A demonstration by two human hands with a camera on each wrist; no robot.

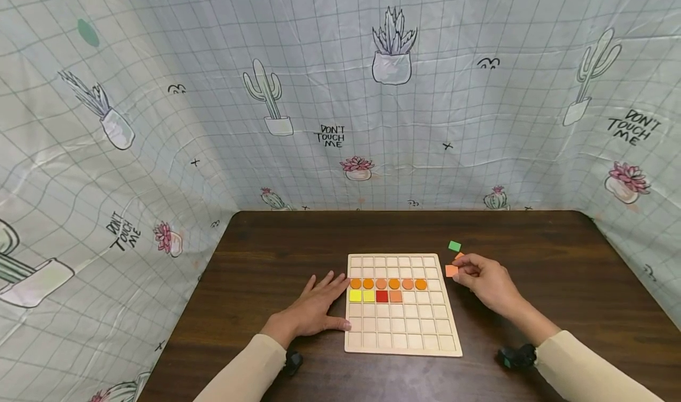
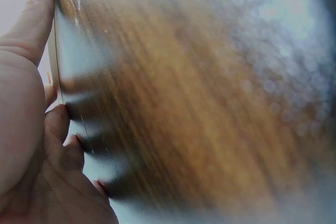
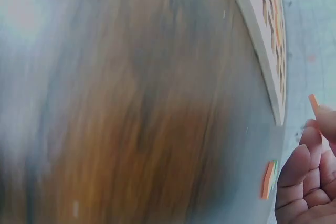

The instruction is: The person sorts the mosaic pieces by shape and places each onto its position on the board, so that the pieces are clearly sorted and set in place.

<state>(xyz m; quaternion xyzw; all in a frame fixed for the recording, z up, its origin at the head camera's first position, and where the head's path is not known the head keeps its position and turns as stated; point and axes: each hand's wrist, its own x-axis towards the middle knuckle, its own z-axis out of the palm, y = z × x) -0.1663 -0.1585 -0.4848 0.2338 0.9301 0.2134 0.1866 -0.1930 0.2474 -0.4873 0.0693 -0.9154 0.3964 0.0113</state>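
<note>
A pale wooden grid board [image 1: 378, 341] lies on the table. Its third row holds several orange and peach discs [image 1: 394, 284]; the row below has two yellow squares [image 1: 362, 296], a red square [image 1: 382, 296] and an orange square [image 1: 396, 296]. Flat on the table, my left hand [image 1: 314, 310] has its fingers spread, with thumb and fingertips at the board's left edge. Between thumb and finger, my right hand [image 1: 486, 281] pinches an orange square tile [image 1: 451, 271], seen edge-on as a thin orange tile [image 3: 313, 100] in the right wrist view, just right of the board.
Beyond the right hand lie a green tile [image 1: 454, 246] and another orange tile [image 1: 460, 256], partly hidden by the fingers. The dark wooden table [image 1: 287, 236] ends at a patterned curtain [image 1: 330, 94] behind and on both sides.
</note>
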